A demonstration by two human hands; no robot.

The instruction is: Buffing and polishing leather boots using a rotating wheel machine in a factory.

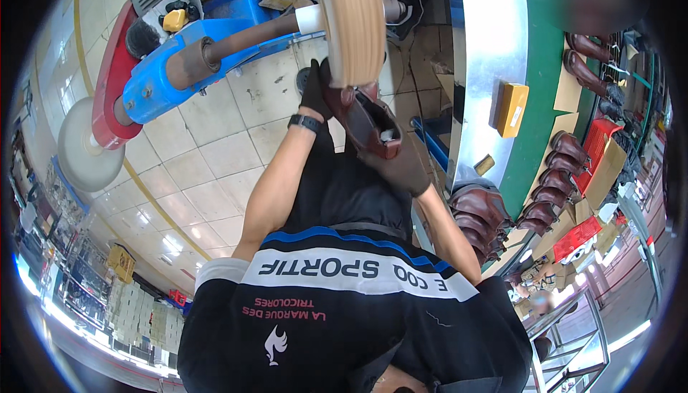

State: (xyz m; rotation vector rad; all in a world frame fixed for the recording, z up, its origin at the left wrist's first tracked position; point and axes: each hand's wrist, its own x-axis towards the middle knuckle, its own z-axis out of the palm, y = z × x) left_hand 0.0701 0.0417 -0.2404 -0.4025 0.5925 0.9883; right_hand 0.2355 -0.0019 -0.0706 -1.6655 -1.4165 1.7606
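Both gloved hands clamp the brown shoe (369,124), I see: left hand (315,92) closed on the toe end touching the tan buffing wheel (351,20), right hand (401,167) closed around the heel, long axis running wheel-to-body.

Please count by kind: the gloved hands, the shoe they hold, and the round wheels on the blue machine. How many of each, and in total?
Gloved hands: 2 (left hand, right hand)
Brown shoe: 1
Wheels: 2 (tan wheel, pale wheel)
Total: 5
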